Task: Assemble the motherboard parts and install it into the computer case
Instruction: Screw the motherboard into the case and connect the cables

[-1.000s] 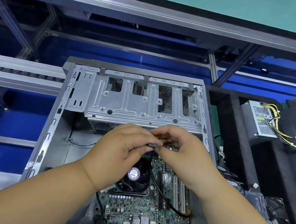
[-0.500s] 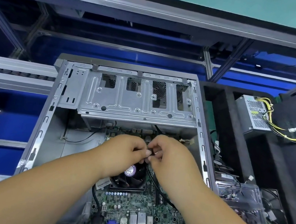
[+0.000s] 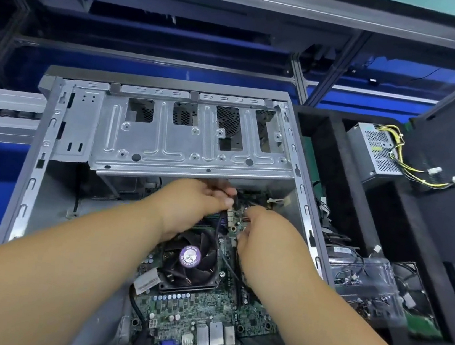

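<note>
Motherboard [image 3: 202,311] lay flat inside the open computer case [image 3: 53,126], its port block toward the near edge and its far end running under the metal drive cage [image 3: 190,141] that spanned the case's upper part. A black CPU fan [image 3: 190,257] with a round purple label sat on the board near its middle. Both forearms reached in from the near side, and the two hands met over the far part of the board, just below the cage's lower lip.

The left hand [image 3: 196,203] had its fingers curled, and its grip was pinched on a thin black cable [image 3: 227,221] that dropped from the fingertips, passed between the two hands and ran along the board beside the fan. The right hand [image 3: 264,235] hovered just beside it with its fingers bent down toward a small connector area on the board; its fingertips were turned away from the camera, so I could not tell whether that grip held anything or only touched the board.

To the right of the case stood a black foam tray [image 3: 334,186] with several compartments. A silver power supply [image 3: 376,154] with yellow and black wires and white plugs lay in a far compartment. A clear plastic box [image 3: 364,288] of small parts and wires sat in a nearer one, close to the case's right wall. Blue panels and grey metal framing filled the background beyond the case.
</note>
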